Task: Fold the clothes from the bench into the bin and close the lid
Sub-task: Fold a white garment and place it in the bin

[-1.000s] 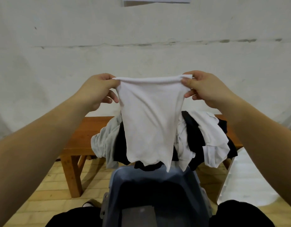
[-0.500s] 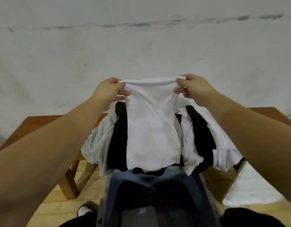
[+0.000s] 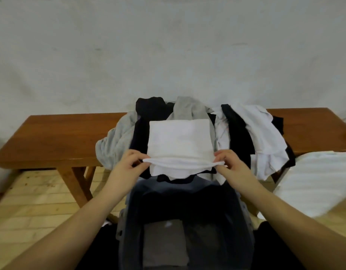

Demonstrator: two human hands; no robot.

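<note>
**Head view: white garment laid on the clothes pile, near edge pinched by both hands**

Head camera looks down over two bare forearms to a wooden bench set against a pale wall. One white garment, folded to a rough rectangle, lies flat on top of the heap of clothes at the middle of the bench. Its long axis cannot be told with certainty; the piece reads slightly wider than deep, with its far edge straight and parallel to the bench and its near edge hanging toward the viewer over the bench front. The left hand pinches the near left corner between thumb and curled fingers; the right hand pinches the near right corner in the same manner. Both hands are clamped on the cloth, well apart from each other, one at each end of the near fold.

The heap beneath holds mixed pieces in three colours: grey, black and white. An exact count of pieces is not legible. One dark bin stands open just in front of the bench, below the hands, with one grey folded item visible inside it. One white blurred object sits at the right. The floor is light wooden boards.
</note>
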